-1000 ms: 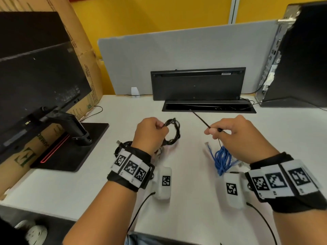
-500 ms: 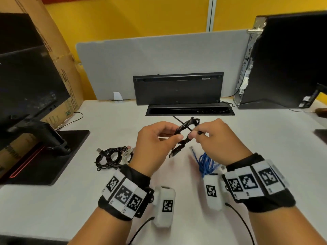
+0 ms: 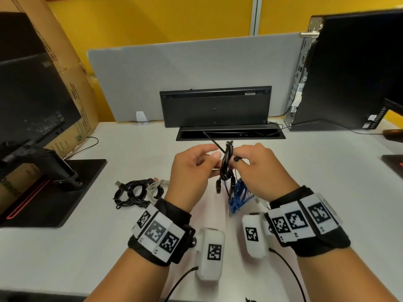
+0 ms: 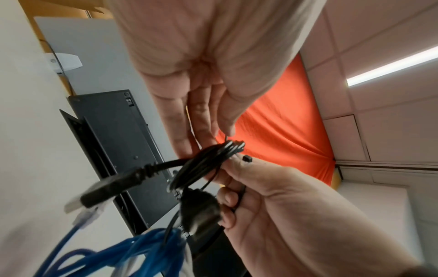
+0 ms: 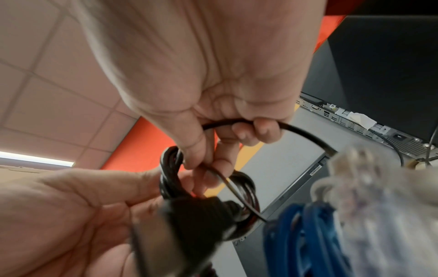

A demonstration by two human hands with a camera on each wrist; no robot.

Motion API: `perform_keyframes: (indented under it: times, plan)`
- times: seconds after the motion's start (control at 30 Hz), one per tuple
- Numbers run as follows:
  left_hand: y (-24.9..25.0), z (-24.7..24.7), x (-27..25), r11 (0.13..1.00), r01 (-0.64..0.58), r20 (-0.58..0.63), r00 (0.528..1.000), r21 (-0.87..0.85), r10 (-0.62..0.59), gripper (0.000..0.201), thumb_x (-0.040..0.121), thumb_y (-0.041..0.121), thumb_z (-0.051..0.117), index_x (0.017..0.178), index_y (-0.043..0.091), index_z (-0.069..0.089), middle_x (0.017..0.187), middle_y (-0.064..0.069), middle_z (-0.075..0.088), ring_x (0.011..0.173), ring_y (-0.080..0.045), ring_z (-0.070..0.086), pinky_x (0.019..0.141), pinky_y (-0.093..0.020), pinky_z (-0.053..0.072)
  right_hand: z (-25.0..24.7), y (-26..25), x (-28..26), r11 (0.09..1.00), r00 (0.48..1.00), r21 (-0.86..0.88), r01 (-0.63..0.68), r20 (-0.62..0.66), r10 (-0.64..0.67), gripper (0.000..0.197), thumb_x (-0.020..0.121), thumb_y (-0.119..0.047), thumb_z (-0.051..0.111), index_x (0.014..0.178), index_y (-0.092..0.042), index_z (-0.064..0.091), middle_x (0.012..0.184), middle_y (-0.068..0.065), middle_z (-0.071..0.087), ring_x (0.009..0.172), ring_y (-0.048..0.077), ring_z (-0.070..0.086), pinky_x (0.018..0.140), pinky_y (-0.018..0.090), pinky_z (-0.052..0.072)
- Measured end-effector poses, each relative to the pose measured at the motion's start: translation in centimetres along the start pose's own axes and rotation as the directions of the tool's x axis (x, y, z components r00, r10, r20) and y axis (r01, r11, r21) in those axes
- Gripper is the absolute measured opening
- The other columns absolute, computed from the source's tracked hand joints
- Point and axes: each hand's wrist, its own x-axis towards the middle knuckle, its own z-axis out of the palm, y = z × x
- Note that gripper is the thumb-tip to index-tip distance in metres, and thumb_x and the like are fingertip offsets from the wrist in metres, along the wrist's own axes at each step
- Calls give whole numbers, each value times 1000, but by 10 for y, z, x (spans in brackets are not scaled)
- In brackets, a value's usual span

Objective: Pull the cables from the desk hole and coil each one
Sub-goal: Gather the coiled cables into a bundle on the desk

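A black coil is pinched between the left hand and the right hand above the desk, its free strand running toward the desk hole at 12 o'clock. Blue cable is seen below the right hand; finished coils lie at 9 o'clock.

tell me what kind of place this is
Most likely an office workstation. A grey partition screen stands at the back of a white desk, which has a cable hole in its top. A monitor stands at the left and a desktop computer at the right.
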Motion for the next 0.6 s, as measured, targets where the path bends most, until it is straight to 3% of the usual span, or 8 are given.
perform_keyframes:
  times: [0.13, 0.27, 0.37, 0.43, 0.5, 0.6]
  plan:
    - [-1, 0, 3, 997, -64, 15, 998, 37, 63, 17, 92, 4, 60, 93, 14, 74, 80, -3, 75, 74, -13, 72, 65, -23, 57, 2, 2, 2, 1000, 999, 3, 28, 27, -29, 22, 97, -15, 50, 98, -13, 72, 94, 5, 68, 98, 22, 56, 87, 37, 47]
    - [-4, 1, 3, 993, -83, -29, 996, 87, 86, 14, 91, 7, 62, 88, 14, 75, 80, -1, 74, 75, -12, 71, 65, -21, 57, 0, 4, 3, 997, 999, 69, 44, 19, -45, 23, 96, -16, 51, 84, -13, 71, 79, -6, 62, 74, 4, 54, 65, 21, 37]
    - [-7, -1, 3, 995, -69, -100, 992, 71, 76, 13, 92, 9, 62, 89, 13, 73, 81, -4, 73, 75, -15, 71, 65, -24, 58, -10, 10, 3, 977, 999, 209, -53, 24, 49, 34, 91, -19, 42, 75, -21, 72, 73, -22, 65, 77, -7, 57, 63, 10, 39]
    - [-8, -4, 2, 996, -56, -126, 990, 64, 64, 12, 93, 9, 61, 91, 11, 72, 82, -4, 73, 74, -16, 71, 65, -24, 58, -15, 15, 4, 963, 995, 251, -94, 9, 95, 37, 86, -24, 37, 70, -25, 71, 76, -23, 64, 79, -10, 56, 64, 15, 38]
    - [-8, -5, 0, 998, -50, -138, 989, 47, 57, 12, 93, 8, 60, 92, 10, 72, 82, -5, 74, 73, -17, 71, 66, -26, 59, -17, 20, 5, 952, 991, 289, -99, -57, 121, 36, 88, -21, 37, 73, -25, 69, 69, -23, 60, 71, -9, 54, 64, 22, 35]
    - [-6, -4, -3, 998, -63, -145, 987, 32, 67, 14, 94, 7, 59, 92, 12, 72, 81, -5, 73, 70, -19, 71, 66, -27, 60, -16, 21, 7, 903, 985, 417, -105, -80, 152, 36, 94, -13, 35, 85, -23, 68, 60, -13, 53, 60, 7, 49, 65, 31, 42]
